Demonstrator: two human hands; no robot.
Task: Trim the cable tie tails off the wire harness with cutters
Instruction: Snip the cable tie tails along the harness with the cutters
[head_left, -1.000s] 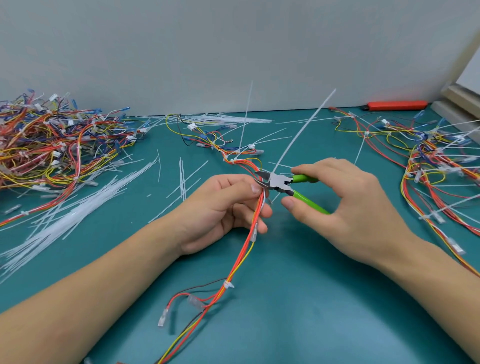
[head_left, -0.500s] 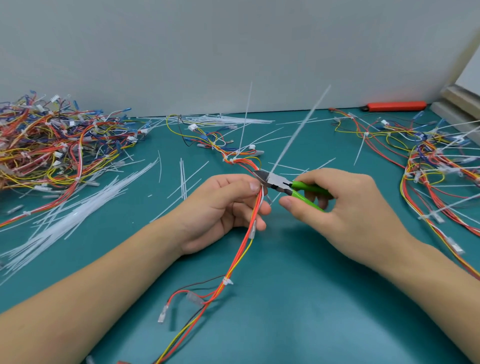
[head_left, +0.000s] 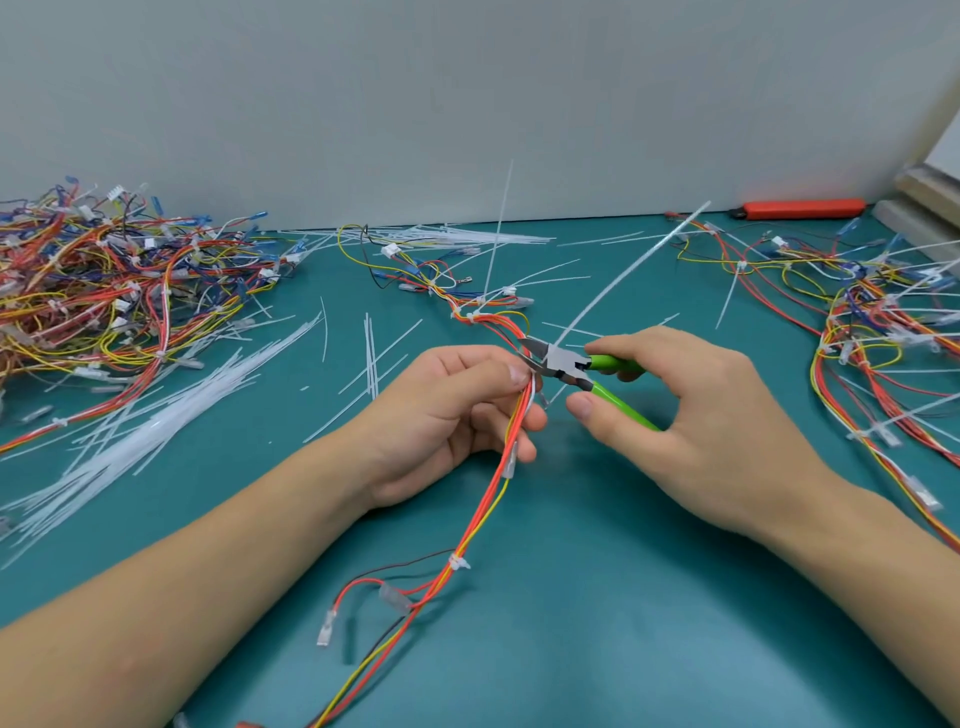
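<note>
Two heaps of wire harnesses flank the hands on the teal mat (head_left: 597, 623): a tangled pile (head_left: 104, 291) well out past the left hand's knuckles, a looser spread (head_left: 872, 322) beyond the back of the right hand. Loose white cut tails (head_left: 130, 441) lie strewn on the left hand's outer side, likely trimmings dropped where they fell.

Next in size, the left hand (head_left: 447, 415) grips the orange-and-yellow wire harness (head_left: 483, 525), fingers curled round the bundle and thumb pressed on top, apparently to steady the tie right at the fingertips. The right hand (head_left: 675, 410) clasps the green-handled cutters (head_left: 563, 364), thumb on the lower handle, fingers wrapped over the upper one. Its jaws stand slightly parted, touching the bundle just beside the left thumb tip, seemingly set flush for a close cut.

One long cable tie tail (head_left: 628, 270) rises from the jaws, away from both hands. An orange utility knife (head_left: 800, 209) lies far beyond the right fingers. No brand or writing is legible anywhere.
</note>
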